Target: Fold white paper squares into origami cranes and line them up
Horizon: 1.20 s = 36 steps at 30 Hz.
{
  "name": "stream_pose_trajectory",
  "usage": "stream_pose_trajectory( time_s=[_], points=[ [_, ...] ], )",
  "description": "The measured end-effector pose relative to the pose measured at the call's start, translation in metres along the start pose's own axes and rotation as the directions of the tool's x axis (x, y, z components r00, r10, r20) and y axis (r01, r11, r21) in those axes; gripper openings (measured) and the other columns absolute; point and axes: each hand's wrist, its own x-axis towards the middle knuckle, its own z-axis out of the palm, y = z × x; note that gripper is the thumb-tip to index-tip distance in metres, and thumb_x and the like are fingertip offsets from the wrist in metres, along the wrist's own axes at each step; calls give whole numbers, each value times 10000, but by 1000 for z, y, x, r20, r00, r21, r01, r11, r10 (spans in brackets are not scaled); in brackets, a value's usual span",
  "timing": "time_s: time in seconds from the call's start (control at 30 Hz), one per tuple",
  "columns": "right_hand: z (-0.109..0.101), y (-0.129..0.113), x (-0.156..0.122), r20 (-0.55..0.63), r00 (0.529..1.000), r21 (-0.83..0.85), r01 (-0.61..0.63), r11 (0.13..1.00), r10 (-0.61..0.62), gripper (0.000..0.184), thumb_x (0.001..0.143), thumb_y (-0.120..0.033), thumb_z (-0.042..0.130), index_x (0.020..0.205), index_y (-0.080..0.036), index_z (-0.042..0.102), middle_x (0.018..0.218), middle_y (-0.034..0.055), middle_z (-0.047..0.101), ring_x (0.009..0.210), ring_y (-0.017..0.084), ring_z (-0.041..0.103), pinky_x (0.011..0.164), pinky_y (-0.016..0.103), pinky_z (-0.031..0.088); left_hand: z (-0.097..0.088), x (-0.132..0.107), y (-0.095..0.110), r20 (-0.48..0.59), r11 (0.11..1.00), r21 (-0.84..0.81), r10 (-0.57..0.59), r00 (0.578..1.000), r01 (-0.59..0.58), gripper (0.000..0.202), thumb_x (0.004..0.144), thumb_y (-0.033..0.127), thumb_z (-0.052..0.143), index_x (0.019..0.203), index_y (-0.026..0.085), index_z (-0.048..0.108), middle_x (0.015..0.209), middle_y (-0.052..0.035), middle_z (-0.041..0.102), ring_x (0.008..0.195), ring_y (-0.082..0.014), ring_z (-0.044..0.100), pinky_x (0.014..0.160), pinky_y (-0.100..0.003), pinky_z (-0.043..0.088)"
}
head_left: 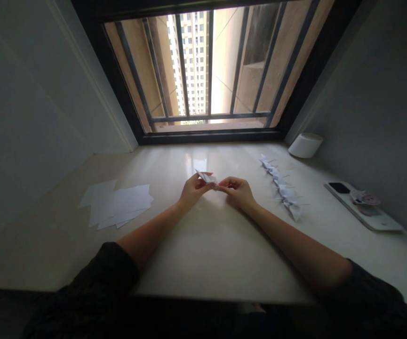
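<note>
The white counter (206, 263) is being overlaid at left by loose paper sheets (122, 205) and at right by a row of origami figures (287, 194). Between these, the left hand (192, 190) and right hand (239, 189) are being held close, fingers narrowed in pinches on a folded paper piece (206, 177). A tear or skewed crease is being risked through uneven pulling. Its lower folds are being hidden by fingertips, its exact shape obscured by blur.

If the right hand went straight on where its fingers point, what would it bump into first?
The right hand would first meet the folded paper, whose edge it appears to pinch, then probably the left hand; exact depth is unclear.
</note>
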Motion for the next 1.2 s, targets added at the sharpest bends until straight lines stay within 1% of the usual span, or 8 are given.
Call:
stream_pose_trajectory(
  time_s=[0.07,0.17,0.33,0.5,0.63,0.87,1.07,1.2],
  points=[
    [-1,-2,-1,-36,998,-41,51,998,-53,274,641,-449,718,658,-182,655,632,19,648,570,142,553,562,281,426,0,1,1,7,1000,-14,-20,1000,21,478,658,340,730,1058,128,577,858,-83,679,773,-179,644,778,-340,496],
    [-3,-8,-3,-111,970,-203,191,960,-216,238,714,-435,665,692,-200,636,661,19,617,614,153,539,605,302,446,0,2,3,11,999,-4,-51,999,51,460,659,344,728,1036,120,589,848,-88,682,744,-171,639,738,-323,498],
    [-7,-15,-7,-17,873,-450,428,783,-488,109,775,-296,596,849,-216,601,876,63,593,832,205,542,754,364,462,2,0,7,74,997,13,-75,994,74,445,660,346,727,1007,103,592,806,-73,676,714,-151,632,712,-297,493],
    [-10,-9,-7,162,823,-521,541,661,-545,388,733,-211,562,1121,-222,567,1033,81,569,966,245,512,836,406,444,7,-7,9,248,995,78,-88,965,70,463,628,341,749,990,104,586,834,-73,675,749,-162,639,708,-282,490],
    [-10,-5,-7,238,800,-523,583,621,-550,408,760,-169,519,1148,-273,590,1000,51,609,926,227,518,810,387,448,7,-9,8,273,995,87,-76,959,54,424,651,333,733,972,103,579,819,-66,665,737,-153,634,694,-277,493],
    [-9,-6,-8,202,815,-552,553,624,-543,443,768,-116,521,1153,-318,606,932,22,654,853,201,539,771,366,465,5,-5,6,237,996,54,-78,968,67,393,662,311,729,951,87,585,800,-63,646,707,-129,616,648,-241,494],
    [-12,-12,-6,69,855,-463,485,742,-515,209,804,-233,589,978,-290,689,882,25,687,828,191,583,760,353,486,4,-1,5,163,998,8,-70,984,69,407,669,324,722,970,87,587,807,-65,647,689,-123,611,635,-249,502],
    [-16,-10,-4,-24,888,-426,405,809,-458,135,773,-306,646,889,-276,708,801,23,693,767,189,593,724,345,487,4,0,5,146,996,18,-86,986,84,403,669,323,720,962,81,585,797,-66,645,682,-125,611,628,-255,505]
  ],
)
